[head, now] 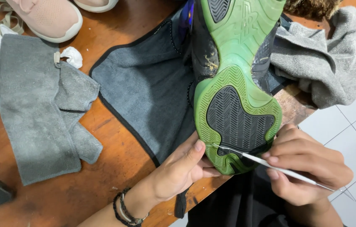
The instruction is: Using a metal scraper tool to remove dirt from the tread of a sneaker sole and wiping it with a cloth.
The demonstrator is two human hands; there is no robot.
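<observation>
A: The shoe [236, 84] lies sole-up on the dark towel [148, 88], toe over the table [115, 168] edge, directly between both hands. How should the picking go?

B: I'd judge short strokes along the tread grooves, tip kept shallow.

A: And the left hand [182, 168]?

B: Its grip is closed around the toe, thumb pressed on the green rim, steadying it.

A: The right hand [308, 168]?

B: Its grip is pinched narrow on the thin metal pick [270, 166], whose tip touches the black tread just left of the fingers.
</observation>
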